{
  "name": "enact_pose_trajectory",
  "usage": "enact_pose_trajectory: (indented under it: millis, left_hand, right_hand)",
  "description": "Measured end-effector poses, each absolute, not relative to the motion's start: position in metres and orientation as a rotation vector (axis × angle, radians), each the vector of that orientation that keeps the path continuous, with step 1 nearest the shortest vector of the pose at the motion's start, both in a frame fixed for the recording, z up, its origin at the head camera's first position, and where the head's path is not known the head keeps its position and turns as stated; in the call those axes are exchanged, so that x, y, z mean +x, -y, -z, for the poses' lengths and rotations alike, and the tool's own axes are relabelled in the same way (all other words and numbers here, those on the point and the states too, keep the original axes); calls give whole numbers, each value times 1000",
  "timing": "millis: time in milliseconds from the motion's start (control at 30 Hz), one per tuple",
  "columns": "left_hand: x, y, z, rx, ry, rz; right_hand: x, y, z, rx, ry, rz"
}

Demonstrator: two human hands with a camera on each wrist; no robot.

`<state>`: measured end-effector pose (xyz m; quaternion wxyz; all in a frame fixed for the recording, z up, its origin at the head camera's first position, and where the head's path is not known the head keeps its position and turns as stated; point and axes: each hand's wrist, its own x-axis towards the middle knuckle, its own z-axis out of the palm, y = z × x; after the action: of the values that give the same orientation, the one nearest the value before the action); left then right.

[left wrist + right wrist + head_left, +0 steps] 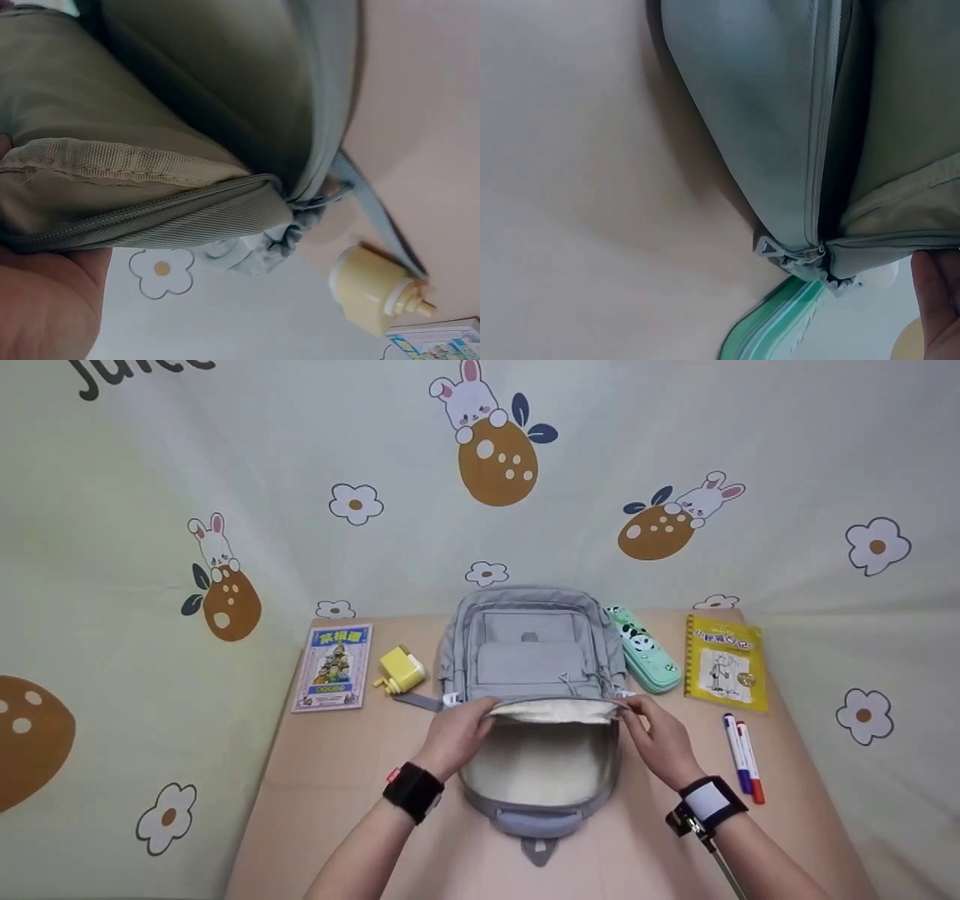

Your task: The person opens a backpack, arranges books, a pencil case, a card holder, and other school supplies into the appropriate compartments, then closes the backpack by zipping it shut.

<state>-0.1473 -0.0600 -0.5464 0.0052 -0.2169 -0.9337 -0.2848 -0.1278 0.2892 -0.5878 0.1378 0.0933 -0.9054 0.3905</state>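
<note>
A grey backpack (531,664) lies on the table with its handle end toward me and its main compartment unzipped. The cream lining (551,769) shows inside the opening. My left hand (454,735) grips the left side of the raised front panel's edge (555,711). At the right end of that same edge, my right hand (664,739) pinches the fabric between thumb and fingers. In the left wrist view, the zipper edge (180,211) runs along above my left hand (52,307). The right wrist view has my right hand's fingers (930,292) just under the panel's edge.
Left of the backpack are a pink-bordered book (332,667) and a yellow pencil sharpener-like object (402,669). On its right lie a green panda pencil case (645,651), a yellow book (725,664) and two markers, blue (737,754) and red (751,763). A printed cloth (570,547) hangs behind.
</note>
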Motion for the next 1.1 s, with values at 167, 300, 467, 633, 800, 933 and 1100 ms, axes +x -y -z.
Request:
enact_pose_trajectory:
  millis: [167,300,467,633,800,933,1100]
  left_hand:
    - [-157,58,531,-653,2867,900]
    - [-159,58,527,-625,2849,919]
    - [-159,58,531,-612,2836,937]
    - [-159,56,534,-646,2835,923]
    - [-158,54,534,-649,2869,920]
    - [-158,54,535,-651,2889,905]
    - [-157,55,536,-643,2898,904]
  right_hand:
    - [-131,-292,586,301,2584,-1151]
    - [-132,-298,589,305,2587,-1178]
    - [-136,-326,598,131,2688,-1214]
    - [-144,-378,606,-253,2864,-1209]
    - [-152,-429,614,-571,2939,-1157]
    - [-156,-457,616,-734,2939,-1184]
    - [-161,-477,615,-866,2961,-1201]
